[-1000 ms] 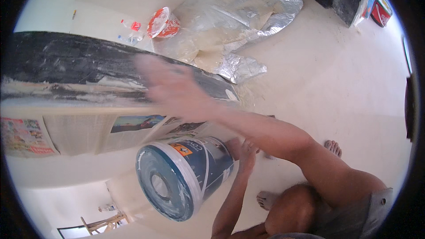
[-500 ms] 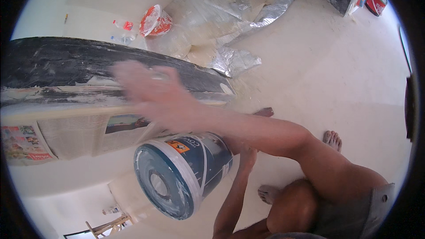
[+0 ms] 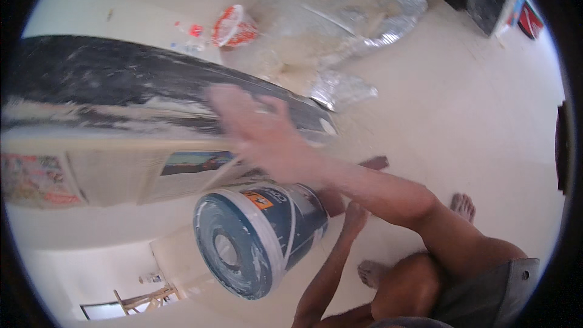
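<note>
Both hands engaged: right hand, blurred, fingers spread flat and holding nothing, lies on the black slab smeared with pale paste; left hand steadies the blue-and-white plastic bucket just below; judged partway, much slab still bare.

You're in a room under renovation, paint bucket, newspapers spread out, plastic sheeting, bare pale floor
</note>
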